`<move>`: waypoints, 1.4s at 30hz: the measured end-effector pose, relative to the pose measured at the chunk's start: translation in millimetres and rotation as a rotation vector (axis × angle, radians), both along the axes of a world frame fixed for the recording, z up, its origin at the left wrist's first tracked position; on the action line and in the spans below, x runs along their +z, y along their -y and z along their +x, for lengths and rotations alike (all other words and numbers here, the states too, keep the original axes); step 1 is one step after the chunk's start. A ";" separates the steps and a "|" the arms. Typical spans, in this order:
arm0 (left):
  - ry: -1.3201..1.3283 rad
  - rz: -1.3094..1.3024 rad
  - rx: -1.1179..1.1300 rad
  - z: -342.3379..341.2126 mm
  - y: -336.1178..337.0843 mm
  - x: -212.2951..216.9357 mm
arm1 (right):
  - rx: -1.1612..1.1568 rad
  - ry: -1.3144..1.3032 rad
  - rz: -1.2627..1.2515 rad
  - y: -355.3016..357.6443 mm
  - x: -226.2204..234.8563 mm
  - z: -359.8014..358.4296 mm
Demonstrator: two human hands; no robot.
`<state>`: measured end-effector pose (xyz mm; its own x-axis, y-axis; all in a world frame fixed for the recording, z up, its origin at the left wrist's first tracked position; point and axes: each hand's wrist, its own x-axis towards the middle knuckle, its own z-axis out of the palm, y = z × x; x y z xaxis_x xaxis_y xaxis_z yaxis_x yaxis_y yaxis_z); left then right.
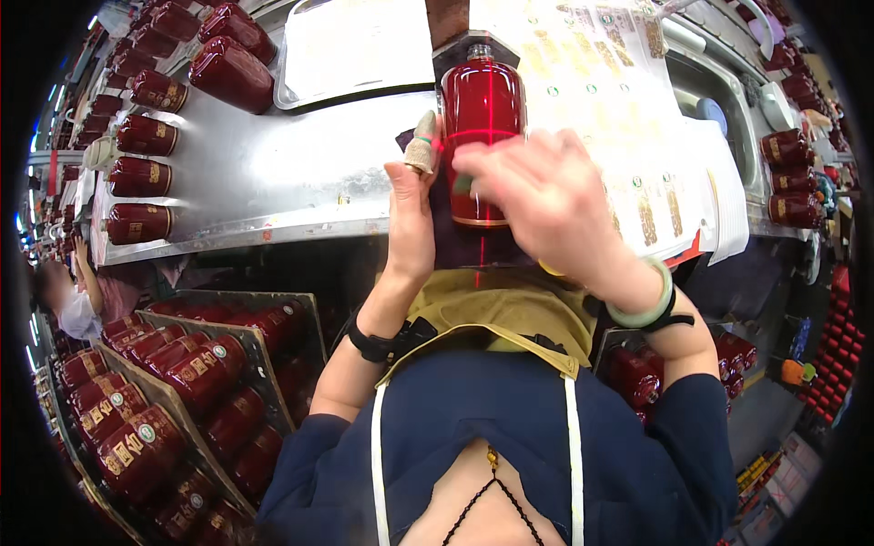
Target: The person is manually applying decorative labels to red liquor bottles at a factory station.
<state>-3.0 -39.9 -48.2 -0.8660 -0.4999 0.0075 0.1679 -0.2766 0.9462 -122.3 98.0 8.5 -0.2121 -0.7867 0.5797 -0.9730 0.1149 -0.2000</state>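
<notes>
A dark red glass bottle (483,105) lies on its back in front of me, its clear threaded neck pointing away and a gold band round its base. Red laser lines cross on its surface. My left hand (411,214) stands along the bottle's left side, fingers stretched, with a beige cloth cover tied by a green band on one finger. Over the lower part of the bottle, my right hand (555,200) is bent at the knuckles and smeared by motion. Something dark green shows under its fingertips; I cannot make out what it is.
Sheets of gold and green decals (583,91) lie right of the bottle, before a metal sink (742,118). A white tray (355,45) and several red bottles (232,73) stand left on the metal table (300,173). Crates of bottles (209,364) stand low at left.
</notes>
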 end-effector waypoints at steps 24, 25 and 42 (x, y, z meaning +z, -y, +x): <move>-0.173 -0.534 0.070 16.4 -2.3 -23.1 | -0.115 -0.146 -0.207 11.5 16.2 -31.2; -0.185 -0.668 0.060 16.6 -2.4 -22.3 | -0.154 -0.163 -0.205 8.6 14.0 -29.6; 0.041 -1.125 0.204 15.3 -4.1 -6.6 | 0.066 0.279 -0.227 -13.7 -19.1 -13.0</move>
<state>12.3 -35.8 -54.8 -0.7794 -0.3592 0.5133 0.0752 0.7598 0.6458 -135.3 111.6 -10.6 -0.3396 -0.6621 0.6680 -0.8813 -0.0241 -0.4719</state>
